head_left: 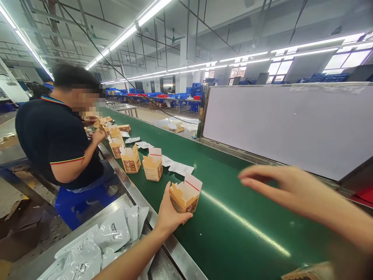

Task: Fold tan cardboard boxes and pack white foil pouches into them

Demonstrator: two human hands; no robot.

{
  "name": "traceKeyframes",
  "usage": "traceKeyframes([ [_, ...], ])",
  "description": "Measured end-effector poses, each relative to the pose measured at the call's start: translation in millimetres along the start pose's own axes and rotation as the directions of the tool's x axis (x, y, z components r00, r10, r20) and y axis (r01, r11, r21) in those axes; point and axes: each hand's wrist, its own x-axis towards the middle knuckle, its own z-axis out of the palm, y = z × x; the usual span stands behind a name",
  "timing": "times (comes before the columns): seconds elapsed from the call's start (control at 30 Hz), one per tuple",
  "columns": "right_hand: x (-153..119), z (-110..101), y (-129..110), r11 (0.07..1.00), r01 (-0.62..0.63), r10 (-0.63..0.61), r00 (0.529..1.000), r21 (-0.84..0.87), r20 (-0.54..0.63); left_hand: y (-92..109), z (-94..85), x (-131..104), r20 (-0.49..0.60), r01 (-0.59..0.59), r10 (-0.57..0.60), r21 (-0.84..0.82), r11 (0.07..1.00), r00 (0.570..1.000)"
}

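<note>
My left hand [171,217] grips a small tan and brown carton [186,196] by its side and front, thumb low and fingers behind. The carton stands upright at the belt's near side with its top flaps raised, one white flap crossed by a red strip. Over the belt to the right hovers my right hand [268,181], slightly blurred, fingers stretched out and thumb a little apart, nothing visible in it. Just beyond the held carton stands another open carton [152,169], and white pouches [181,168] lie beside them on the green conveyor belt [227,217].
Several more open cartons [131,159] line the belt's near edge, leading to a seated co-worker [58,128] handling cartons. White pouches [112,229] are heaped on a metal tray at lower left. A carton [310,272] lies at bottom right. A white panel [285,124] borders the far side.
</note>
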Motion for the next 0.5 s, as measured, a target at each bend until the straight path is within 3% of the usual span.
traceKeyframes([
  [0.03, 33.7, 19.4, -3.4, 0.990, -0.090, 0.105, 0.984, -0.107, 0.142, 1.7, 5.1, -0.1, 0.001, 0.033, -0.033, -0.030, 0.999, 0.999],
  [0.07, 63.3, 44.6, -2.8, 0.969, -0.166, 0.202, 0.959, -0.184, 0.197, 3.4, 7.7, -0.1, 0.010, 0.058, -0.058, -0.049, 0.997, 0.998],
  [0.13, 105.0, 105.1, 7.9, 0.961, -0.174, 0.223, 0.947, -0.214, 0.231, 6.4, 5.9, -0.4, 0.048, 0.074, -0.071, -0.063, 0.995, 0.996],
  [0.23, 122.8, 189.5, 33.5, 0.973, -0.146, 0.199, 0.924, -0.181, 0.327, 10.6, -7.1, -2.6, 0.076, 0.009, -0.003, -0.088, 0.996, 0.997],
  [0.3, 118.1, 223.5, 47.3, 0.979, -0.154, 0.187, 0.934, -0.130, 0.305, 12.7, -17.0, -5.0, 0.059, -0.060, 0.063, -0.060, 0.996, 0.996],
  [0.4, 109.3, 233.2, 57.3, 0.974, -0.225, 0.225, 0.968, -0.015, 0.108, 13.9, -27.3, -7.4, 0.044, -0.165, 0.164, 0.042, 0.985, 0.986],
  [0.5, 95.0, 199.7, 53.7, 0.945, -0.290, 0.316, 0.929, 0.151, -0.192, 13.1, -32.0, -5.7, 0.029, -0.239, 0.237, 0.117, 0.964, 0.971],
])
